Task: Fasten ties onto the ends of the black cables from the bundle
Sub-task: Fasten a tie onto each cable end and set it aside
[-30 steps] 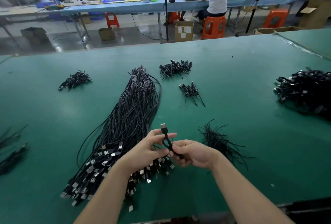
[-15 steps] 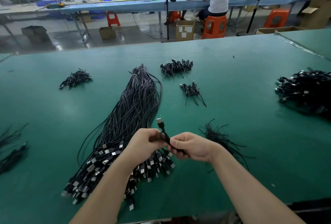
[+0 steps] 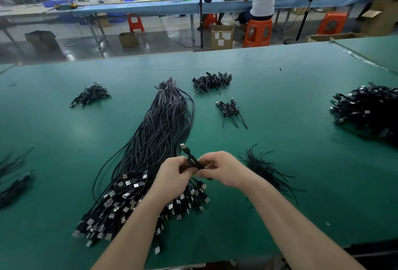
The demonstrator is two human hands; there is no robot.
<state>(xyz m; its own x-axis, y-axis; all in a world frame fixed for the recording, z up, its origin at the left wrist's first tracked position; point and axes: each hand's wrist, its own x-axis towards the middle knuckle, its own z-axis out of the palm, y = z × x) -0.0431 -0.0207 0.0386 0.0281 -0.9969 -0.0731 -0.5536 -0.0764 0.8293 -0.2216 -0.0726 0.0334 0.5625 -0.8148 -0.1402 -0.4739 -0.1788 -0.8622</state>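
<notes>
Both grips are closed on one black cable (image 3: 190, 158): the left hand (image 3: 174, 171) and right hand (image 3: 224, 169) pinch it between them just above the green counter (image 3: 280, 101), its metal plug pointing up and away. The big cable bundle (image 3: 155, 140) lies under the left wrist. Loose ties (image 3: 263, 166) sit just right of the right hand.

Hands closed together on the cable end

Since a second ago the left hand (image 3: 174, 172) has curled its once-raised fingers down round the black cable (image 3: 192, 160), meeting the right hand (image 3: 224, 169); the plug (image 3: 183, 146) above the knuckles now tilts further toward the left hand's side, and the loop between the hands is hidden.
</notes>
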